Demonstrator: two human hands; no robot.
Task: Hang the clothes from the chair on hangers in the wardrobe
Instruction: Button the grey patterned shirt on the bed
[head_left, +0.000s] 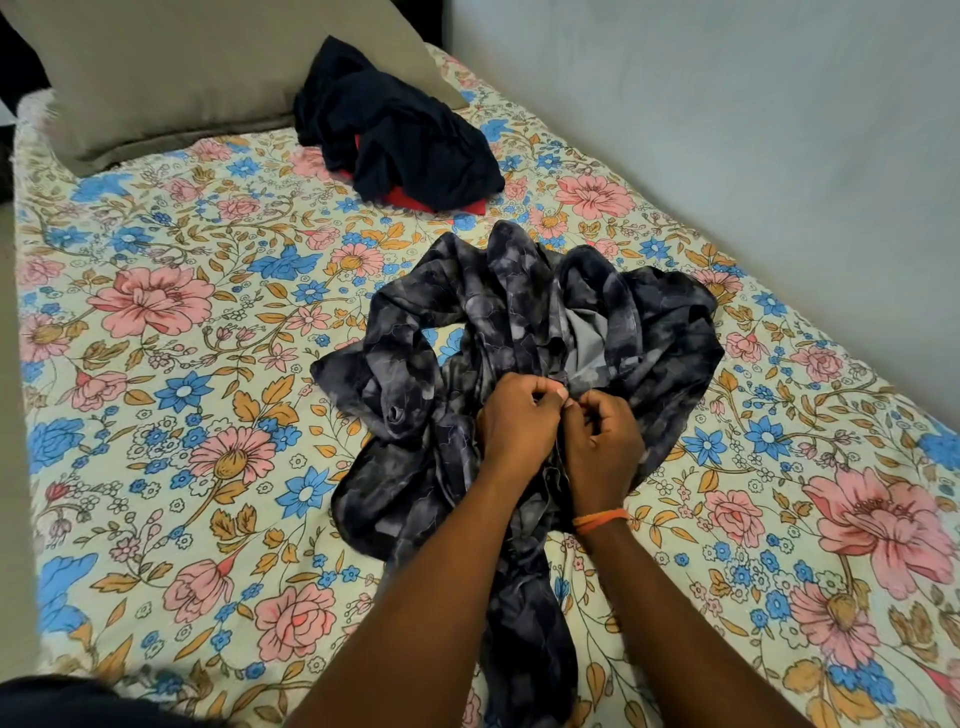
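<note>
A crumpled dark grey shirt with a pale blotchy print (509, 332) lies in the middle of the floral bed sheet (171, 364). My left hand (519, 421) and my right hand (605, 441) are close together on its near part. Each pinches the fabric between thumb and curled fingers at about the same spot. An orange band circles my right wrist. Farther back lies a heap of dark navy clothing (395, 130) with a red garment (410, 200) showing under it. No hanger, chair or wardrobe is in view.
A large beige pillow (182, 67) leans at the head of the bed, touching the navy heap. A pale wall (727, 130) runs along the bed's right side. The bed's left edge drops off at the frame's left.
</note>
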